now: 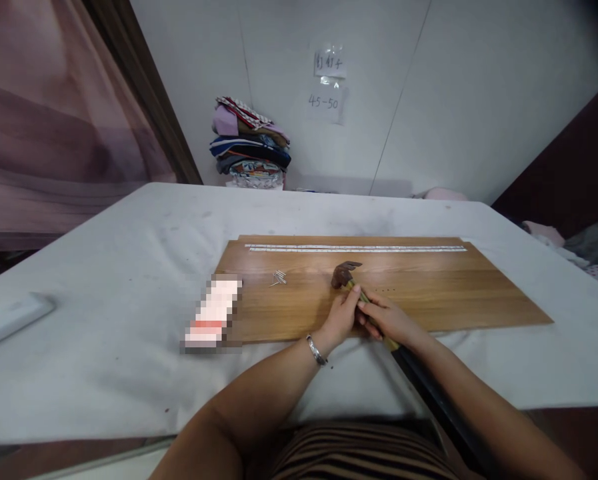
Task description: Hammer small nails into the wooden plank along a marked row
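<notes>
A claw hammer with a rust-brown head and a long handle, dark at the lower end, is held over the wooden board. My left hand, a silver bracelet at its wrist, closes on the handle just below the head. Right beside it, my right hand grips the same handle a bit lower. Several loose nails lie in a small heap on the board, left of the hammer. A short row of small dark dots marks the board right of the hands; whether they are holes or nail heads I cannot tell.
A paper measuring strip runs along the board's far edge. A blurred-out phone-like object overlaps its left end. On the white-covered table a white object lies far left. Folded cloths are stacked against the wall.
</notes>
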Motion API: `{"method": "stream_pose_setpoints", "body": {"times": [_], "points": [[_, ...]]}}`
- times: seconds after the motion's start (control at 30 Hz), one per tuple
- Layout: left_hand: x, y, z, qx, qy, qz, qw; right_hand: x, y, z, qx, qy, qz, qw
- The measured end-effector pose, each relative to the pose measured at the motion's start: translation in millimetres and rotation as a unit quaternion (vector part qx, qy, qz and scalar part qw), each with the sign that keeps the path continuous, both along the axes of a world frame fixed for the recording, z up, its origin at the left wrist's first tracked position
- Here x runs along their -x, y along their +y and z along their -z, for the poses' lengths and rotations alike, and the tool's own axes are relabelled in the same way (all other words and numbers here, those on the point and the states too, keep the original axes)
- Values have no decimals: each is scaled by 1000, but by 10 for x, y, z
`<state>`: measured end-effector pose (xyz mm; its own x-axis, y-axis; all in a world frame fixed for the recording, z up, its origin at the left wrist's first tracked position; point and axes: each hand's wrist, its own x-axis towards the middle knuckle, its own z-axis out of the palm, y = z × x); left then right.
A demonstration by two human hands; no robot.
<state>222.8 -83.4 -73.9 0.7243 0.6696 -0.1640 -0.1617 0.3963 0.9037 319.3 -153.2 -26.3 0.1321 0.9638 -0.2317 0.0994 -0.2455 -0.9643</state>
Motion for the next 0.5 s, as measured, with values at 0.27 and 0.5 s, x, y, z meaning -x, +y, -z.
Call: {"method": "stream_pose_setpoints", "body": {"times": [0.27, 0.5], "points": [[3, -19, 7, -9, 0, 5, 1000, 0, -40, 22, -10, 3, 8, 1000], [0, 1, 5, -16, 12, -3, 1000, 4, -9, 5, -3, 3, 2, 1000]]}}
